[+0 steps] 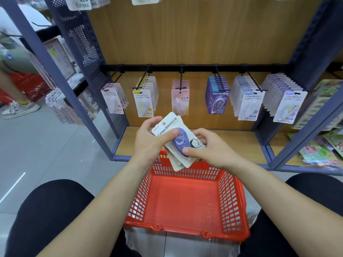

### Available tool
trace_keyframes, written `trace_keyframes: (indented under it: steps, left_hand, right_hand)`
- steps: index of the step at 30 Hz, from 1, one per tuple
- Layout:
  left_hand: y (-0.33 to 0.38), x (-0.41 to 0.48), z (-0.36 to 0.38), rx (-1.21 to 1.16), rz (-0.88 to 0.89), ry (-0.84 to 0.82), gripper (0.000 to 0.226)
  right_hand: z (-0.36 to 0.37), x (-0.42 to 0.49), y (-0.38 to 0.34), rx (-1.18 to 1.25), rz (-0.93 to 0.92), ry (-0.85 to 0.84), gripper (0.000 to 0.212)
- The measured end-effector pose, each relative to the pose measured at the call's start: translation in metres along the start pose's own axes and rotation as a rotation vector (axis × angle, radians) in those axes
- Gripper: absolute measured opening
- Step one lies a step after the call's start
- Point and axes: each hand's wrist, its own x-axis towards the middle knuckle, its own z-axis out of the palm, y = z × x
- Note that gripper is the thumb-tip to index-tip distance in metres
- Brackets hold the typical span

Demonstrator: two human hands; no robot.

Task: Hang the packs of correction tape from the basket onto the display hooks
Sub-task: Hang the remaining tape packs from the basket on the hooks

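Both hands hold a small stack of cream correction tape packs above the far rim of the red basket. The top pack shows a purple dispenser and a cartoon figure. My left hand grips the stack's upper left part, thumb on its face. My right hand pinches the lower right end, thumb on the purple dispenser. The basket's inside shows no packs. Ahead, a black rail carries several display hooks hung with packs of pink, yellow, purple and white correction tape.
The blue metal shelf frame with a wooden back panel stands in front of me, its bottom board bare. Another person's shoe and a red basket are at far left. Colourful stationery packs fill the right-hand shelf.
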Motion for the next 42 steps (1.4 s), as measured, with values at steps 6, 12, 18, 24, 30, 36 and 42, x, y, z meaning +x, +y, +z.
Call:
trace_keyframes:
  steps: [6,12,18,24,30,36,42]
  left_hand:
    - [0.004,0.001,0.002,-0.116,-0.029,-0.145,0.054]
    - [0.011,0.001,0.006,-0.014,0.011,-0.166,0.057]
    - [0.051,0.007,0.007,0.022,0.106,-0.071,0.041]
    - [0.099,0.020,0.001,0.001,0.194,0.035,0.024]
    - [0.146,0.046,-0.021,0.000,0.258,0.122,0.024]
    - [0.206,0.085,-0.051,0.096,0.309,0.184,0.031]
    - [0.236,0.116,-0.073,0.071,0.339,0.162,0.036]
  right_hand:
    - [0.012,0.001,-0.002,0.188,-0.041,0.155,0.023]
    - [0.017,0.003,-0.013,0.346,-0.047,0.294,0.028]
    - [0.006,0.014,-0.053,0.288,-0.096,0.301,0.027]
    - [-0.011,0.038,-0.097,0.303,-0.141,0.335,0.024]
    - [-0.021,0.080,-0.153,0.330,-0.214,0.376,0.012]
    - [-0.027,0.134,-0.237,0.237,-0.388,0.435,0.014]
    - [-0.025,0.188,-0.291,0.229,-0.399,0.492,0.014]
